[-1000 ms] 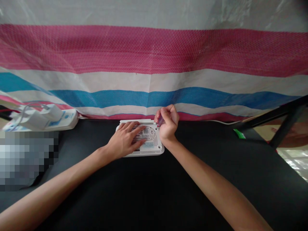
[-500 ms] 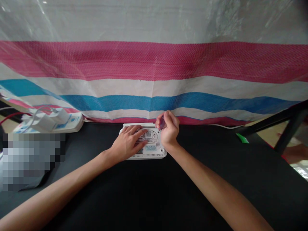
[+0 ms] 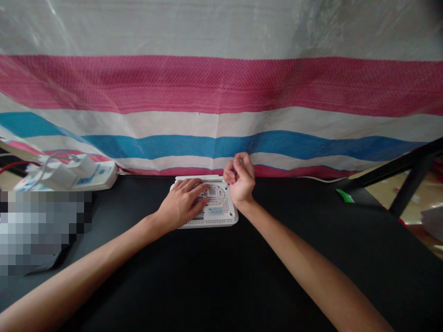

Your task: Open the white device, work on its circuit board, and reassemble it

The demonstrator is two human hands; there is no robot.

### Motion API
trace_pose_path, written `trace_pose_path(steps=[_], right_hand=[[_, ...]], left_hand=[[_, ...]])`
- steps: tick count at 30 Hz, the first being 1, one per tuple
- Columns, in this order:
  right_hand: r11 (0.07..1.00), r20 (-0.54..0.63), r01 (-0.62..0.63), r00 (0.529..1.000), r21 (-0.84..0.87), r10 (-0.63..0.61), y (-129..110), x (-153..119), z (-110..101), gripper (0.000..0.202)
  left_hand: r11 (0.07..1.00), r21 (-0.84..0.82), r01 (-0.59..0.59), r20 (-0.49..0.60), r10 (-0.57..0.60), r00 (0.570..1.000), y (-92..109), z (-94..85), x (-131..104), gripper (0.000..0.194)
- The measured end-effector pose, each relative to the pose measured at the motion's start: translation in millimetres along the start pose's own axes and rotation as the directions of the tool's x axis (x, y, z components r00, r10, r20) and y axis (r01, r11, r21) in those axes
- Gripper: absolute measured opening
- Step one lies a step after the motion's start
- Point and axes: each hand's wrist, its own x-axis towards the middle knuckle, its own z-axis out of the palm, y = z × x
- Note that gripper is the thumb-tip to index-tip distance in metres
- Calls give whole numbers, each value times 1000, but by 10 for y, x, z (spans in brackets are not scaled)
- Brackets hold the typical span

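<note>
A white router (image 3: 221, 217) lies underside up on the black table, showing vent holes, printed labels and round corner recesses. Across its left part rests my left hand (image 3: 180, 201), fingers spread and flat, pressing on the casing. My right hand (image 3: 242, 180) is closed just above the router's far right corner. Its curled fingers grip what looks like a small screwdriver (image 3: 227, 186); the handle is almost wholly hidden, and only a little of the tool shows at the corner recess. A white bar, like a folded antenna (image 3: 199, 177), runs along the router's far edge.
On the left a white power strip (image 3: 107, 177) carries several plugs and cables, with a blurred grey object (image 3: 41, 235) before it. A striped plastic sheet (image 3: 214, 92) hangs behind the table. At right lie a green packet (image 3: 345, 196) and a black metal frame (image 3: 411, 180).
My right hand has turned slightly at the wrist, its fingers rolling over the same corner. My left hand stays on the router. The whole view has shifted a little.
</note>
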Motion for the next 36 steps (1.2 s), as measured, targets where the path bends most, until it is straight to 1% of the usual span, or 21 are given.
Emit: trace_pose_path(steps=[3, 6, 10, 15, 20, 24, 28, 31, 34, 36], right_hand=[[1000, 15, 3, 1000, -12, -3, 12, -8, 15, 36], [1000, 28, 30, 999, -3, -30, 7, -31, 43, 34], [998, 32, 67, 997, 6, -68, -5, -25, 49, 37], [1000, 54, 18, 998, 3, -18, -5, 7, 35, 43], [1000, 89, 18, 996, 12, -19, -47, -55, 47, 33], [1000, 127, 24, 992, -1, -24, -56, -70, 39, 32], [999, 94, 32, 995, -32, -28, -19, -24, 17, 34], [998, 62, 57, 997, -33, -54, 2, 2, 8, 32], [995, 68, 95, 993, -40, -92, -7, 2, 18, 31], [994, 81, 99, 992, -40, -95, -25, -4, 33, 34]], left_hand=[[1000, -3, 2, -3, -2, 1000, -4, 10, -3, 36], [1000, -10, 3, -7, -3, 1000, -15, 20, -7, 35], [1000, -12, -1, -1, 1, 1000, -23, 20, -8, 36], [1000, -11, 3, 8, -3, 1000, -16, 5, -4, 36], [1000, -28, 10, 7, -10, 1000, -13, 3, -2, 36], [999, -33, 7, 3, -7, 1000, -13, 3, -1, 36], [999, -33, 7, 11, -6, 1000, -11, -6, 0, 35], [999, -39, 13, 11, -12, 1000, -12, -7, -1, 35], [999, -39, 15, 1, -15, 1000, -14, -2, -3, 35], [999, -35, 13, -3, -13, 1000, -15, 2, -4, 35]])
